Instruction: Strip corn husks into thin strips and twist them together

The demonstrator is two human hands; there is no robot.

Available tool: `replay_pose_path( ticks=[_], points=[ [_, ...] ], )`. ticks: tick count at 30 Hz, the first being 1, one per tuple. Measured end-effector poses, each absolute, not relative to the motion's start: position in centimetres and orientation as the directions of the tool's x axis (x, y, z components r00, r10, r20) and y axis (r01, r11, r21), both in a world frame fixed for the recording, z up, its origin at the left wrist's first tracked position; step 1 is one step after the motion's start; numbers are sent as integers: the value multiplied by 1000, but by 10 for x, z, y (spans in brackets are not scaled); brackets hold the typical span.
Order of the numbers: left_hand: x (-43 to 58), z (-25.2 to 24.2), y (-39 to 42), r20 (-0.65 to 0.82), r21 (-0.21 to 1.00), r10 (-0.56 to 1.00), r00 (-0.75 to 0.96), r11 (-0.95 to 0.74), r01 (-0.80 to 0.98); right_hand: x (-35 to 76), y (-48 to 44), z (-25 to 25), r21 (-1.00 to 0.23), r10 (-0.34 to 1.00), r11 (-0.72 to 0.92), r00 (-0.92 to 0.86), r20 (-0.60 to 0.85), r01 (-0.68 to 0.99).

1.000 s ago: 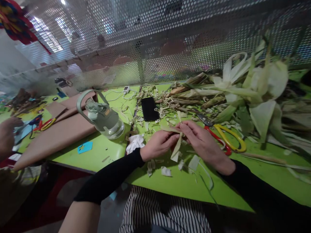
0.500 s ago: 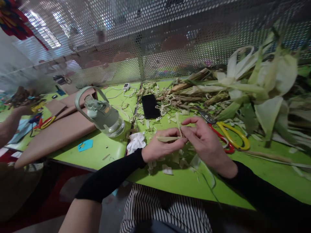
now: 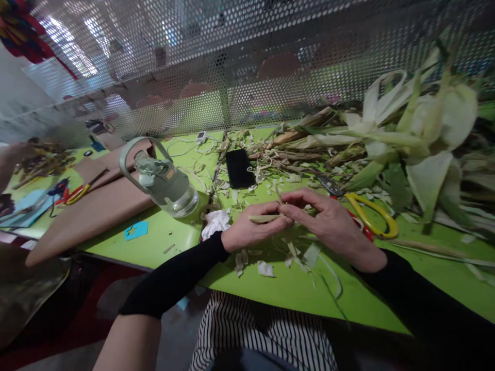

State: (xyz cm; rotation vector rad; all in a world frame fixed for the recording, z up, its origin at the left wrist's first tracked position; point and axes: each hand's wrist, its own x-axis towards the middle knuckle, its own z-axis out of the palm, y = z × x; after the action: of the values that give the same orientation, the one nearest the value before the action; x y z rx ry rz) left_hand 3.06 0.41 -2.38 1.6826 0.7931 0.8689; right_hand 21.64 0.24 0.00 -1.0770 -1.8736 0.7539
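My left hand (image 3: 257, 226) is closed around a folded strip of pale green corn husk (image 3: 265, 218), which lies across its fingers. Thumb and forefinger of my right hand (image 3: 320, 219) pinch the same husk where its thin upright end (image 3: 278, 191) rises between both hands. The fingertips of the two hands meet there, over the green table (image 3: 232, 286). Right of my right hand lie scissors with red and yellow handles (image 3: 373, 216), partly covered by that hand. Scraps of husk (image 3: 265, 268) are scattered below and around the hands.
A black phone (image 3: 240, 169) lies beyond my hands, near a crumpled tissue (image 3: 215, 223) and a water bottle (image 3: 166, 180). Corn husks (image 3: 417, 129) pile up at the right. Brown leathery material (image 3: 96, 206) and a second pair of scissors (image 3: 79, 193) are at left, near another person's arm.
Both hands have shifted slightly, and the husk's upright end has moved left and leans more. At far left, the other person's arm has drawn back toward the picture's edge.
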Motion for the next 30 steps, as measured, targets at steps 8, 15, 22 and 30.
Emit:
replay_pose_path(
  ticks=[8,15,22,30],
  points=[
    [32,-21,-1,212,891,777,593,-403,210,222,6,5,-563,793,609,-417,443,559],
    [32,-17,-3,253,841,756,604,-480,249,221,4,4,-487,730,677,-418,541,552],
    [36,-22,-7,314,789,720,619,-560,251,218,0,1,-493,747,643,-336,574,586],
    [28,-11,-10,242,791,648,722,-562,240,219,3,5,-595,789,609,-324,522,524]
  ],
)
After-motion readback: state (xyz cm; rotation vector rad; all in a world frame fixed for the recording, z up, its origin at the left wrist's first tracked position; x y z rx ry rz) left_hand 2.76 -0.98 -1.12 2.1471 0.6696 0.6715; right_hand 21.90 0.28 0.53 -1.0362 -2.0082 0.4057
